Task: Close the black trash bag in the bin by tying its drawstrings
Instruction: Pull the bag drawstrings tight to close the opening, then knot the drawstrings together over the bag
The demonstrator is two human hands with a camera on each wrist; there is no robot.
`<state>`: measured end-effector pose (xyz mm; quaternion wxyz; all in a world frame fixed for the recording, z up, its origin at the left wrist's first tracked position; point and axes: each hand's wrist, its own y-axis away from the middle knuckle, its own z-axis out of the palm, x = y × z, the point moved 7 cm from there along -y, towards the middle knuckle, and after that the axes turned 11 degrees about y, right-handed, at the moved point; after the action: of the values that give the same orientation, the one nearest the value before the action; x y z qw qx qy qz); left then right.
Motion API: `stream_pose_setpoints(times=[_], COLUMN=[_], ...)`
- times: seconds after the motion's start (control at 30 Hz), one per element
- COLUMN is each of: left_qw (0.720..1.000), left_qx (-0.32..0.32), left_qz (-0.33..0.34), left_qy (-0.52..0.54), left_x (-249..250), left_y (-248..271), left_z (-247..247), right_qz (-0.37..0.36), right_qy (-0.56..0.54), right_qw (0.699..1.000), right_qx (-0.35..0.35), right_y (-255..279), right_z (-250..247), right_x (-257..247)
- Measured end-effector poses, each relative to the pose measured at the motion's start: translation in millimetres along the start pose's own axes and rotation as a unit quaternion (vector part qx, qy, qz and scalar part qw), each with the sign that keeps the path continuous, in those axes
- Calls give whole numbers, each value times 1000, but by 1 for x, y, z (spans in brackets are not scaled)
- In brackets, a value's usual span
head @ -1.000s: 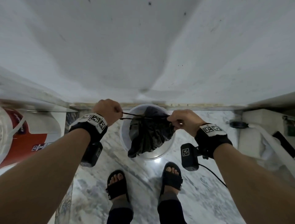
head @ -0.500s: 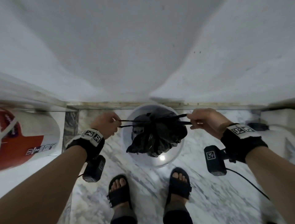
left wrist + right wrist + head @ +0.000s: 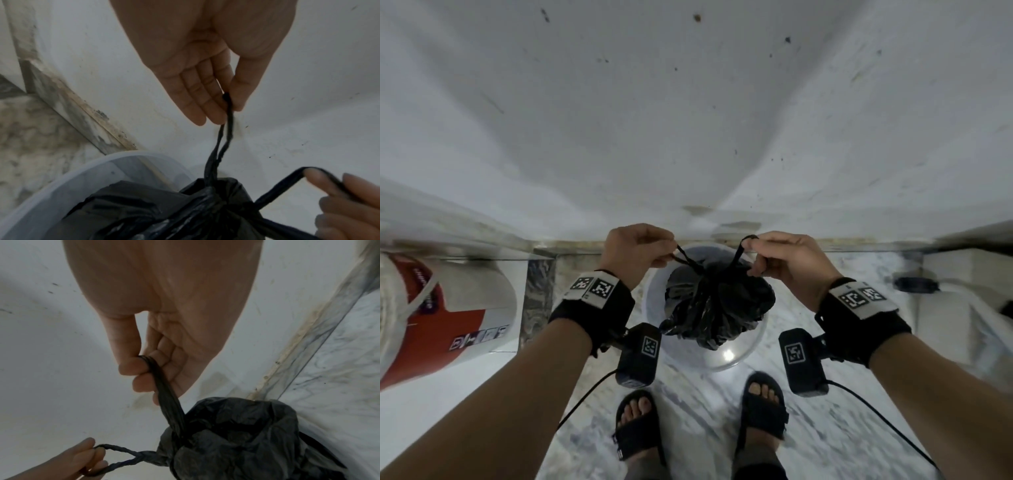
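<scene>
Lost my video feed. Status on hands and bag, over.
Left hand pinches one drawstring loop, right hand grips the other. Black trash bag cinched in the bin, no knot seen. Nothing in the way.

black trash bag (image 3: 717, 303) sits in a translucent round bin (image 3: 652, 308) on the floor by the wall base; bag mouth cinched tight, plastic gathered into crinkled folds, bunched top rising above the bin rim; two black drawstring loops come out of the cinch point; left drawstring loop (image 3: 221, 146) runs up, thin and twisted, taut; right drawstring loop (image 3: 167, 400) is flatter and wider, also taut; loops splay apart in a V, not crossed, no knot visible yet
</scene>
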<state>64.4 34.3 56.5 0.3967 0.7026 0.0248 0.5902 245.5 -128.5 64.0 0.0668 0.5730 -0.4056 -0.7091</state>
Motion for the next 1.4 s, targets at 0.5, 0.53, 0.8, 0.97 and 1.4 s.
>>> stream_pose_setpoints(times=[0.5,0.53,0.8,0.97,1.4], left_qw=[977,978,969,972,965], left_qx=[-104,-99,-98,-127,-189], left_qz=[-126,-122,-138,-125,-111], left_qy=[138,141,181,152,146], left_x=[-22,-21,-15,-13,-10], left_y=[29,28,29,33,40], left_z=[6,5,13,23,48], right_qz=[-210,-263,-187,-148,98], right_qy=[389,464,655,532,-54], right_qw=[890,843,732,833,992], right_qx=[110,69,-21,-18,60], right_y=[21,27,23,21,15], right_z=[-6,5,23,33,17], right_x=[-6,-8,17,3,21])
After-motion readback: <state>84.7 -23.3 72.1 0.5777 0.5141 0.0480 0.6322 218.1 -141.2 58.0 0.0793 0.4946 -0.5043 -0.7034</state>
